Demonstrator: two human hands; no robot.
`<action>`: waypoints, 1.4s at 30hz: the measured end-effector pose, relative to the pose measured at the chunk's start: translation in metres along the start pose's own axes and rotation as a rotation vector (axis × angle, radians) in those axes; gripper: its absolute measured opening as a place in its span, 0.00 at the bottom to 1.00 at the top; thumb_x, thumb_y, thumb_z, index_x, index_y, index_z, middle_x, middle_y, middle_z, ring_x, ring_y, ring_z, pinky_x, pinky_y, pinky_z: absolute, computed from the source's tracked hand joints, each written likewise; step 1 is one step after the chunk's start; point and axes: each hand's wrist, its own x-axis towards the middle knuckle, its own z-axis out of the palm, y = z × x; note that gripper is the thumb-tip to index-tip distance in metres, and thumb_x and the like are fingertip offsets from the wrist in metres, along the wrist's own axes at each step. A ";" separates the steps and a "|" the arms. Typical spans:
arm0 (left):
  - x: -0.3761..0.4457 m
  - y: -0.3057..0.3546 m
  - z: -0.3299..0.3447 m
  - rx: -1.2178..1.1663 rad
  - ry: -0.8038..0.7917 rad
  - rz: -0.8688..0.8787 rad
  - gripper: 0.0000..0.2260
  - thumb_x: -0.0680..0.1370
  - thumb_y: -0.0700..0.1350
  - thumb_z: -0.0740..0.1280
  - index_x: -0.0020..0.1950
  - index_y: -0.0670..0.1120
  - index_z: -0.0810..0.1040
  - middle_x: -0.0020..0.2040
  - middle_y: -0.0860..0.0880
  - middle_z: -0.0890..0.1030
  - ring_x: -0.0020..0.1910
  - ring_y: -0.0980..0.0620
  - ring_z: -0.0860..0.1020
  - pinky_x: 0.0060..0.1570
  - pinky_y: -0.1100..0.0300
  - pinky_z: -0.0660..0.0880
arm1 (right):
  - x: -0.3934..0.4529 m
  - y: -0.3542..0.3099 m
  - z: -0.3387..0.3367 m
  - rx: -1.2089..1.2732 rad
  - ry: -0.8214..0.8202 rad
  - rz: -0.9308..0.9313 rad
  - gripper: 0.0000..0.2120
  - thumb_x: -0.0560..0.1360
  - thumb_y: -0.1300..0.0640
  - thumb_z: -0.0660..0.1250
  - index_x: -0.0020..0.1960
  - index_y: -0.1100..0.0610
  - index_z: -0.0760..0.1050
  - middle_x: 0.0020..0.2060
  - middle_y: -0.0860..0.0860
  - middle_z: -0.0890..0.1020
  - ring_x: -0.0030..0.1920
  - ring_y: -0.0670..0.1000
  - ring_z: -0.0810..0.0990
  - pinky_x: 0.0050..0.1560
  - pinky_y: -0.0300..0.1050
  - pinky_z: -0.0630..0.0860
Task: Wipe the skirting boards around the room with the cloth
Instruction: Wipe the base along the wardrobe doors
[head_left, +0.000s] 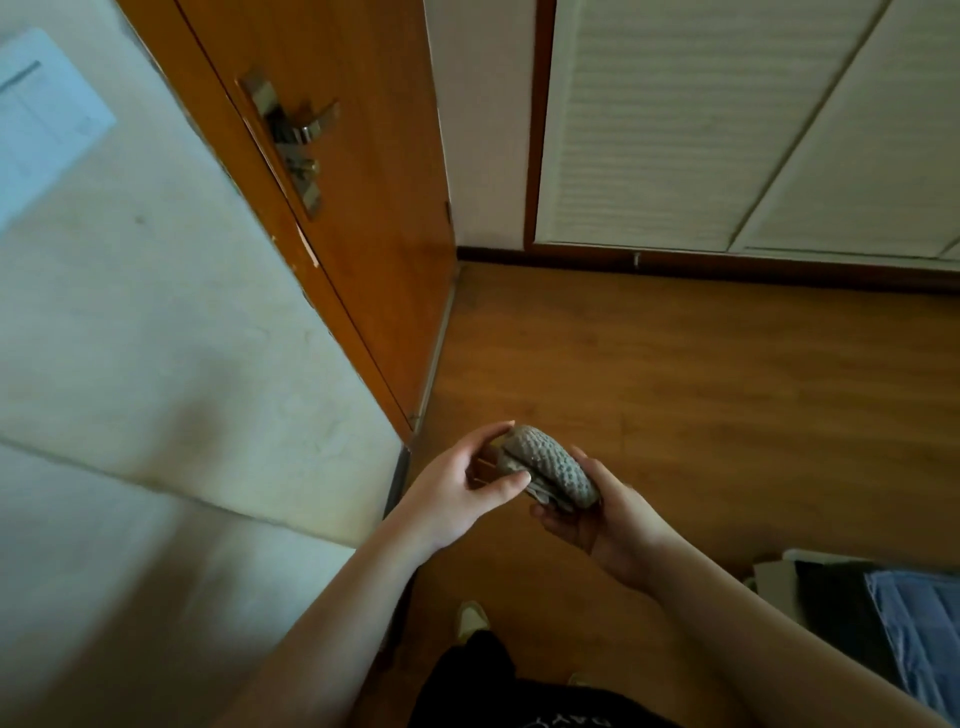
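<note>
both hands hold the folded cloth (545, 467) above the floor, near the door (332, 208): left hand (457, 493) pinches one end, right hand (608, 525) cups it from beneath. the skirting board (727, 262) beyond the door is untouched; wiping appears not yet begun.

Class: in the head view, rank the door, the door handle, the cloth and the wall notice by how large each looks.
1. door
2. wall notice
3. cloth and door handle: look alike, unranked; the cloth, in both hands, is nearer the camera.
</note>
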 end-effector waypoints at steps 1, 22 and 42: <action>0.007 0.003 -0.007 -0.005 -0.018 0.002 0.29 0.72 0.65 0.69 0.71 0.62 0.70 0.64 0.64 0.77 0.64 0.62 0.75 0.64 0.60 0.75 | 0.008 -0.004 0.004 -0.024 0.018 0.010 0.16 0.81 0.49 0.60 0.59 0.60 0.77 0.43 0.59 0.84 0.37 0.56 0.82 0.36 0.47 0.82; 0.227 0.089 -0.020 -0.435 -0.219 -0.273 0.22 0.77 0.35 0.70 0.68 0.49 0.71 0.61 0.45 0.80 0.59 0.47 0.81 0.52 0.56 0.80 | 0.113 -0.179 -0.040 -0.449 0.179 -0.292 0.13 0.80 0.49 0.65 0.60 0.54 0.78 0.50 0.53 0.86 0.50 0.55 0.85 0.52 0.56 0.82; 0.372 0.127 -0.082 0.040 0.166 -0.104 0.10 0.80 0.55 0.67 0.60 0.57 0.75 0.53 0.58 0.81 0.54 0.55 0.80 0.55 0.56 0.80 | 0.245 -0.309 0.005 -0.427 -0.072 -0.201 0.20 0.77 0.45 0.64 0.65 0.54 0.72 0.55 0.56 0.84 0.52 0.57 0.85 0.48 0.51 0.82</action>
